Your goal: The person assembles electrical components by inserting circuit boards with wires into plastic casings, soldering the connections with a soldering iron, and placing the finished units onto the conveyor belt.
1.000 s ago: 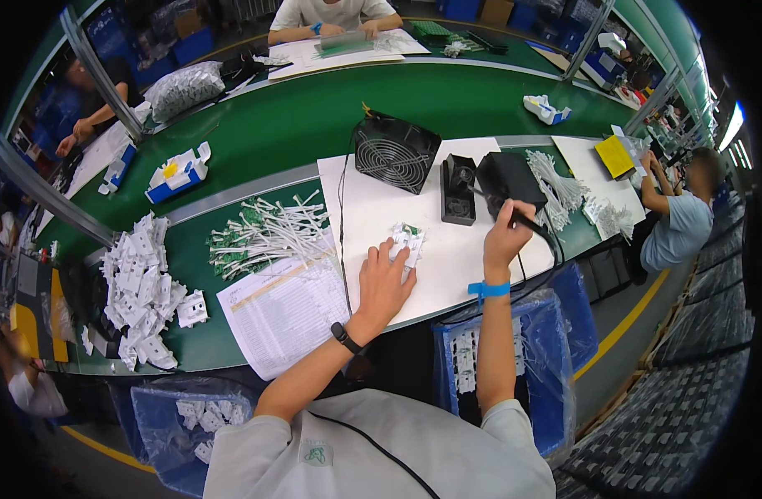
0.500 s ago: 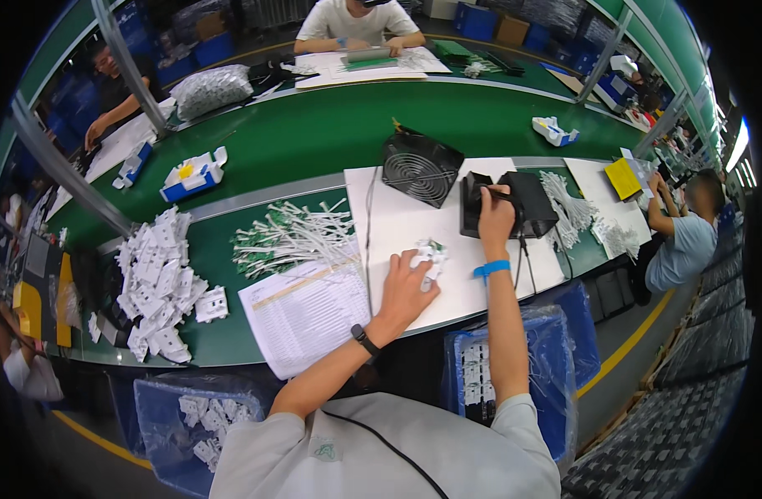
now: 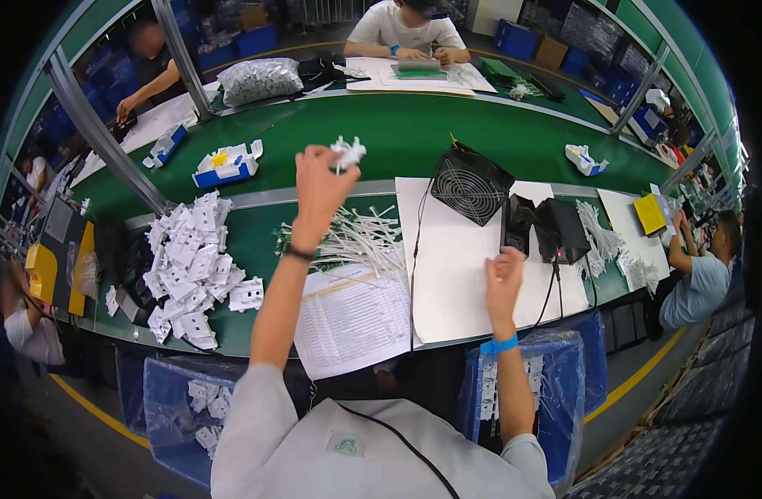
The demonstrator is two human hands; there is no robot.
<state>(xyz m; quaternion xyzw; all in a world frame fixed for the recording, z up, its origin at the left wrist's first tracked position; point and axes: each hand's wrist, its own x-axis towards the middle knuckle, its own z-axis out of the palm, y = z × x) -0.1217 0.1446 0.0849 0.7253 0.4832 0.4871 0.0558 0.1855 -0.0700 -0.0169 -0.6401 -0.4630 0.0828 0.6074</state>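
Note:
My left hand (image 3: 321,185) is raised over the green bench, pinching a small white pronged plastic piece (image 3: 347,154) between thumb and fingers. Below it lies a bundle of white wires (image 3: 352,241) with green ends. My right hand (image 3: 504,279), a blue band at its wrist, hovers above the white board (image 3: 456,283). Its fingers are loosely curled, with nothing visible in them. Just beyond that hand stand a black holder (image 3: 519,224) and a black box (image 3: 562,229) with cords. A black fan (image 3: 472,185) sits to their left.
White plastic housings (image 3: 189,266) form a heap at the left, beside a printed sheet (image 3: 352,320). Lined blue bins (image 3: 181,424) stand below the bench edge. More white wires (image 3: 597,237) lie at the right. Small blue-and-white boxes (image 3: 224,166) stand farther back. Other people sit around the bench.
My left hand has risen from the white board and moved up and left with the white piece. My right hand has let go of the black handle at the holder and drawn back toward me.

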